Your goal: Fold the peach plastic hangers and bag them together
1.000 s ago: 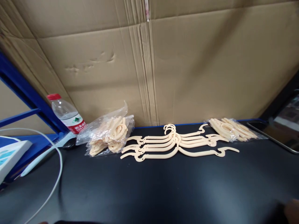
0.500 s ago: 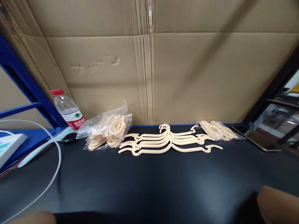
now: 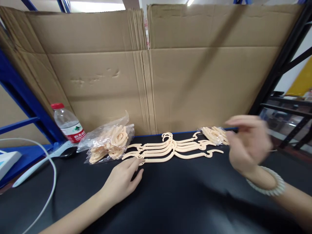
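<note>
Beige hangers [image 3: 173, 147]: overlapping row, ctr of blk table [image 3: 175, 198], far side. My L hand [image 3: 122, 180]: fingers approx. together, thumb apart, tips at L end of nearest hanger [image 3: 158, 160]; contact unclear. My R hand [image 3: 250, 143]: raised nr R bagged hangers [image 3: 214, 135], fingers curled, blurred; can't tell if pinching.

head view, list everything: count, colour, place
Hangers: at least 4, cream, centre
Bags: 2, clear, cream contents, flanking hangers
Bottle: 1, clear, red cap, back left
Handle: 1, pale blue, left
Item: 1, black, by left bag
Cable: 1, white, left
Box: 1, white, left edge
Cardboard: 1 wall, brown, back
Frames: 2, blue left, black right
Table: 1, black, below
Light: 1, white, top
Clutter: uncountable, mixed, behind black frame
Bracelet: 1, pale, right wrist
Left hand: 1, at front hanger
Right hand: 1, raised, near right bag
</note>
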Demonstrator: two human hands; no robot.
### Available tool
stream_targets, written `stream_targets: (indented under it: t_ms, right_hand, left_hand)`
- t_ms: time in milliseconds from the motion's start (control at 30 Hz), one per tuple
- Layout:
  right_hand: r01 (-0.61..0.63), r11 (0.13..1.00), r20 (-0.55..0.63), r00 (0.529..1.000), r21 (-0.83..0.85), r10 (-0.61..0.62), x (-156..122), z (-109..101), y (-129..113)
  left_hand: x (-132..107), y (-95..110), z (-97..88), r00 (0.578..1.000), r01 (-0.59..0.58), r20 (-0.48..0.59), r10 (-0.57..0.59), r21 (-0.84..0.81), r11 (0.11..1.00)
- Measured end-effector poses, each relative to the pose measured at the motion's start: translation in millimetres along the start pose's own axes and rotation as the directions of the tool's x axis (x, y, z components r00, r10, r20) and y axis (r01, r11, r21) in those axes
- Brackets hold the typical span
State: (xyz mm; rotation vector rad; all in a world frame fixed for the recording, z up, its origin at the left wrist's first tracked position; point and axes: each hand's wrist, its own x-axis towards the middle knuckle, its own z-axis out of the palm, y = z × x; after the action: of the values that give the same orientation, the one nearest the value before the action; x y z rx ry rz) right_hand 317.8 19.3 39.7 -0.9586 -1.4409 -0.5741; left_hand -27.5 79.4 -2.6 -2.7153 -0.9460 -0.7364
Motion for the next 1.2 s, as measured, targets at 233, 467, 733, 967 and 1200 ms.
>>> stream_targets:
  t_ms: [233,467,733,967,1200]
  right_hand:
    - [-0.187,0.972,0.818,0.53,-0.145,0.224,-31,4,67]
    - [-0.169,0.959,0.928,0.259,-0.229,0.267,-38,3,69]
    - [-0.202,0.94,0.93,0.194,-0.274,0.312,-44,5,73]
    - [-0.205,0.958,0.935,0.254,-0.2,0.25,-52,13,67]
    - [-0.133,0.976,0.919,0.333,-0.174,0.21,-53,11,62]
  left_hand:
    - [-12,-18,16.3,0.972,0.207,0.114,-0.208,0.018,0.978]
    - [-12,-17,17.4,0.955,0.237,0.183,-0.232,-0.002,0.972]
    - [-10,-17,19.7,0.94,0.282,0.203,-0.275,-0.007,0.959]
    - [-5,-16,27.7,0.934,0.316,0.18,-0.308,-0.015,0.949]
    - [-9,-18,30.4,0.95,0.28,0.155,-0.27,-0.048,0.959]
